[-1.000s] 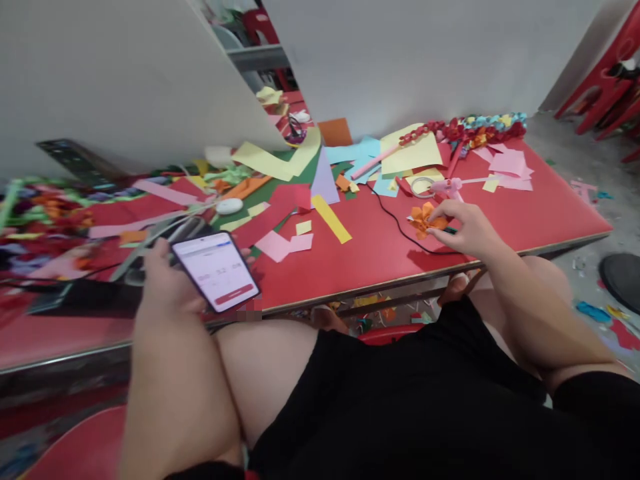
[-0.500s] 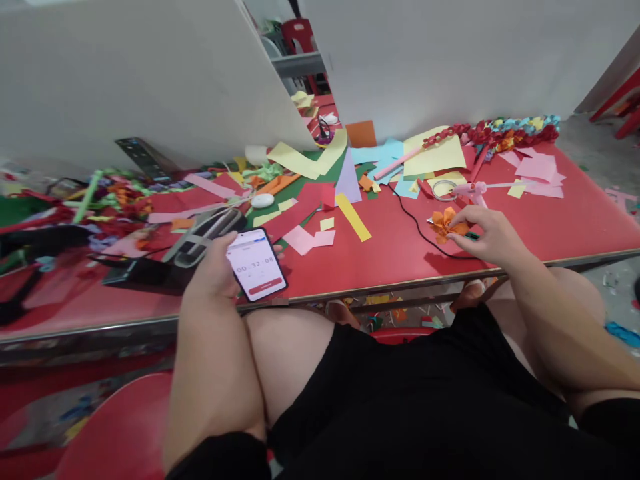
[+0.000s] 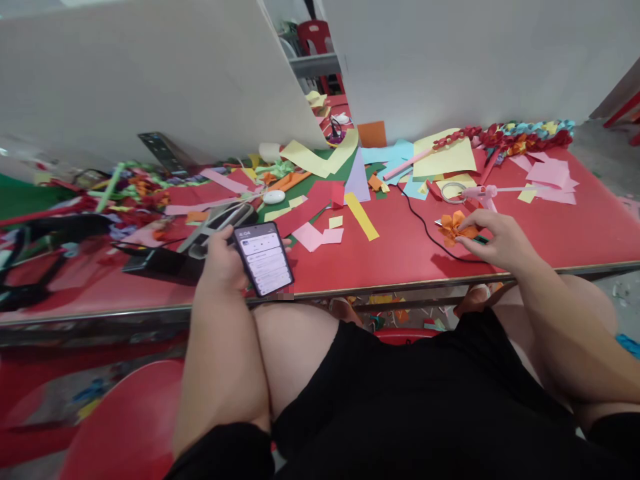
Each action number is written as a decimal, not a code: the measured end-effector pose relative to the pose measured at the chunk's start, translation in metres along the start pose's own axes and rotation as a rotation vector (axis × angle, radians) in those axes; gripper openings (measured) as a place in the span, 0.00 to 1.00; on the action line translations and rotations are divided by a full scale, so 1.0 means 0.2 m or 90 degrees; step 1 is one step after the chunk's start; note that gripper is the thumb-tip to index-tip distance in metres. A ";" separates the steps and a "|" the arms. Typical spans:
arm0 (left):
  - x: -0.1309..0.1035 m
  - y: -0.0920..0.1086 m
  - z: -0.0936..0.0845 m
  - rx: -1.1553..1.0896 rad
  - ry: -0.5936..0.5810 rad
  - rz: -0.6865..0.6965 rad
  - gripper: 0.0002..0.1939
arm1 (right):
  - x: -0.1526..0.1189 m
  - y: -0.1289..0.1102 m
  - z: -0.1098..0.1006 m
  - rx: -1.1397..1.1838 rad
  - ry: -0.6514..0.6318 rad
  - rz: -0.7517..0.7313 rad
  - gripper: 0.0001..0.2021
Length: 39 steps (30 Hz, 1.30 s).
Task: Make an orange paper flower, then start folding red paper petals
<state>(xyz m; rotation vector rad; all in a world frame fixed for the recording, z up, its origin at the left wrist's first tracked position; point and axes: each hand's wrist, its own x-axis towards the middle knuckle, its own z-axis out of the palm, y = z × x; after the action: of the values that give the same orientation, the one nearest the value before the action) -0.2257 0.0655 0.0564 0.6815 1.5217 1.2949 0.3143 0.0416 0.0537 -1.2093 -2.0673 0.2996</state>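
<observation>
My left hand (image 3: 223, 261) is wrapped round a smartphone (image 3: 265, 259), its lit screen facing up and showing a list of panels. The phone is held over the front edge of the red table (image 3: 345, 270). At the right, my right hand (image 3: 493, 237) pinches an orange paper flower (image 3: 454, 228) between thumb and fingers, just above the tabletop. Behind that hand lies a pink glue gun (image 3: 483, 193). A dark cable (image 3: 417, 223) curves past the flower. Part of a dark green thing shows under my right fingers; I cannot make out what it is.
Paper scraps such as a yellow strip (image 3: 363, 217) and pink sheets (image 3: 550, 175) cover much of the table. A black box (image 3: 160, 265) and a remote control (image 3: 161, 152) are at the left. Paper chains (image 3: 510, 137) lie at the back right, by white panels (image 3: 475, 60).
The phone screen has switched from a running timer to a list of panels. The view has shifted slightly left. Both hands keep their grip on the phone and the flower.
</observation>
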 end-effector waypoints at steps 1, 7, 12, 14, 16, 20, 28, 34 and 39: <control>0.00 0.00 0.00 -0.002 -0.001 0.003 0.38 | 0.00 0.00 0.00 -0.004 0.001 -0.001 0.03; 0.02 -0.02 -0.04 -0.013 -0.024 0.007 0.39 | 0.00 0.00 -0.01 -0.022 -0.005 -0.007 0.04; 0.03 -0.05 -0.08 -0.001 -0.095 -0.033 0.44 | 0.00 0.00 0.00 -0.030 0.001 -0.010 0.04; 0.03 -0.06 -0.08 -0.003 -0.103 -0.037 0.45 | 0.00 0.00 0.00 -0.030 -0.001 -0.009 0.04; 0.04 -0.07 -0.08 -0.006 -0.105 -0.028 0.44 | 0.00 0.00 -0.01 -0.028 -0.008 -0.004 0.04; 0.05 -0.07 -0.10 -0.001 -0.123 -0.030 0.31 | 0.00 -0.01 -0.02 -0.028 -0.020 0.008 0.04; 0.03 -0.06 -0.08 0.035 -0.091 -0.084 0.29 | 0.00 0.00 -0.01 -0.039 -0.018 0.010 0.05; -0.04 -0.04 -0.03 0.002 -0.094 -0.061 0.26 | 0.00 -0.01 -0.01 -0.032 -0.027 0.003 0.05; -0.08 -0.03 -0.01 0.000 -0.107 -0.055 0.30 | 0.00 -0.01 -0.01 -0.035 -0.027 0.003 0.04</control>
<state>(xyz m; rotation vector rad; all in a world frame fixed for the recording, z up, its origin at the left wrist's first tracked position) -0.2211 0.0491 0.0565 0.6998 1.3984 1.1441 0.3137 0.0402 0.0569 -1.2504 -2.1226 0.2746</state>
